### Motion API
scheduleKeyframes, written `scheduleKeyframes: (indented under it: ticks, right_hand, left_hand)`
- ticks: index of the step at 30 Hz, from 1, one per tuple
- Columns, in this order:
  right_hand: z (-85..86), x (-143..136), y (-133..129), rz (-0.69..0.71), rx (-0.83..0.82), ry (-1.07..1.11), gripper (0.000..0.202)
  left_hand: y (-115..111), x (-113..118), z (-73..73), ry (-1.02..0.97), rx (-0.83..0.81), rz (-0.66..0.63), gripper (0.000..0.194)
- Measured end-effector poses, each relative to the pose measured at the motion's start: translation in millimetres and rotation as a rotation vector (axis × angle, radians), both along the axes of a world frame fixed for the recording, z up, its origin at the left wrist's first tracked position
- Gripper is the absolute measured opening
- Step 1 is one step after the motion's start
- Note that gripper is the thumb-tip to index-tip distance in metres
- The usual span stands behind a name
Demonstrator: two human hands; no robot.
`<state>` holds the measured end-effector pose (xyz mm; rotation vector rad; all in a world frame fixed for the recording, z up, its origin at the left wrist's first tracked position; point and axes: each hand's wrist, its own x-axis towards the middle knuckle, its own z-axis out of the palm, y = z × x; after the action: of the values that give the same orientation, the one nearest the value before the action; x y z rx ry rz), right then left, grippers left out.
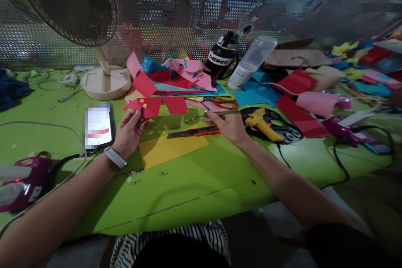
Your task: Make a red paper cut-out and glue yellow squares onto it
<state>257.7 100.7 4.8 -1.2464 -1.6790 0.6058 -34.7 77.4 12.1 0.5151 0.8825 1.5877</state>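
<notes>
My left hand [129, 133], with a pale band at the wrist, pinches the lower left part of a red paper cutout [174, 105]. Small yellow squares [142, 101] sit on the cutout near my fingers. My right hand [228, 125] is closed in a pinch just above the table, beside scattered yellow bits. A thin, light-coloured stick-like thing shows at this hand, but what the fingertips hold cannot be made out. Below, a utility knife [191, 132] with a black and orange handle lies across a sheet of yellow paper [171, 153].
A fan [105, 81] and a phone [98, 125] stand at left. A yellow glue gun [264, 124] lies right of my right hand; purple tools [27, 182] with cords flank the green table [188, 201]. Scissors [224, 102], a black bottle [221, 56] and paper scraps crowd the back.
</notes>
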Motion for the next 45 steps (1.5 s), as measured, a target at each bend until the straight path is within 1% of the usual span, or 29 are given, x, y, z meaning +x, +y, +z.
scheduleKeyframes:
  ticks: [3, 6, 12, 16, 21, 27, 32, 37, 41, 43, 45]
  right_hand:
    - [-0.3, -0.2, 0.3, -0.036, 0.020, -0.039, 0.034]
    - [0.3, -0.9, 0.0, -0.042, 0.008, -0.048, 0.034]
    - [5.6, -4.0, -3.6, -0.089, 0.018, -0.067, 0.033]
    - [7.6, -4.2, -5.7, -0.082, 0.002, -0.040, 0.033]
    - [6.3, -1.6, -5.0, -0.062, 0.043, -0.029, 0.030]
    - [0.9, -0.1, -4.5, -0.003, -0.019, 0.024, 0.027]
    - [2.7, -2.0, -7.3, 0.006, -0.009, 0.016, 0.024]
    - [0.9, -3.4, -6.0, -0.020, 0.018, -0.012, 0.027]
    - [-1.4, -1.4, -2.8, -0.051, -0.007, 0.009, 0.032]
    - [1.0, -0.2, -4.1, -0.059, -0.006, 0.048, 0.031]
    - [7.2, -1.0, -9.3, -0.058, 0.026, 0.101, 0.029]
  left_hand:
    - [-0.4, 0.6, 1.1, -0.010, -0.002, 0.002, 0.027]
    - [-0.5, 1.1, 1.2, -0.014, -0.003, 0.004, 0.028]
    - [-0.1, 0.8, -0.6, -0.012, -0.003, 0.006, 0.027]
    - [-0.3, 0.5, -0.6, -0.010, -0.001, -0.002, 0.026]
    - [-0.7, 0.6, -0.1, 0.000, -0.006, -0.004, 0.023]
    - [-0.8, 0.3, -0.4, 0.022, 0.002, -0.008, 0.018]
    - [0.0, -0.1, -1.5, 0.008, 0.002, -0.009, 0.021]
    - [-0.3, 0.5, -0.6, 0.018, 0.013, -0.005, 0.022]
    - [-1.2, 0.9, 0.3, 0.000, 0.009, -0.011, 0.023]
    - [-1.2, 1.0, 0.0, -0.005, 0.008, -0.012, 0.022]
    - [-1.1, 1.1, -0.7, -0.001, 0.017, -0.016, 0.022]
